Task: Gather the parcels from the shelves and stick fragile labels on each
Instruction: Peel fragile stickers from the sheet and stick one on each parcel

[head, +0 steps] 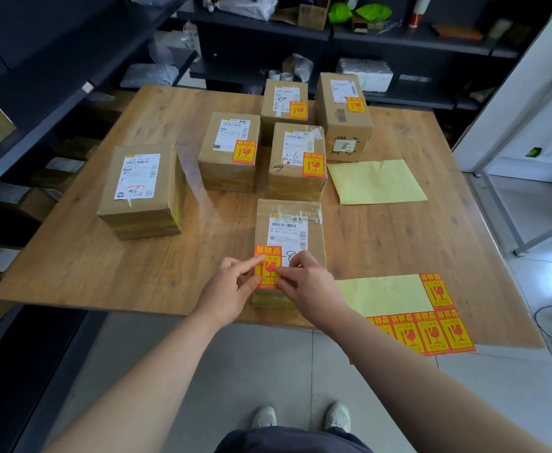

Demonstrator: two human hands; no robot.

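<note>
Head view: red-and-yellow rectangular fragile label (268,266), printed with a broken-glass symbol, lying on the near-left top of a tape-wrapped brown cardboard parcel (289,230) at the near edge of the wooden table (72,256). Left hand (232,289): forefinger straight, pressing the label's upper part. Right hand (307,286): thumb and forefinger pinching its right edge.

Matt wood-grain table (72,256), glossy taped cardboard parcels (289,230).
</note>
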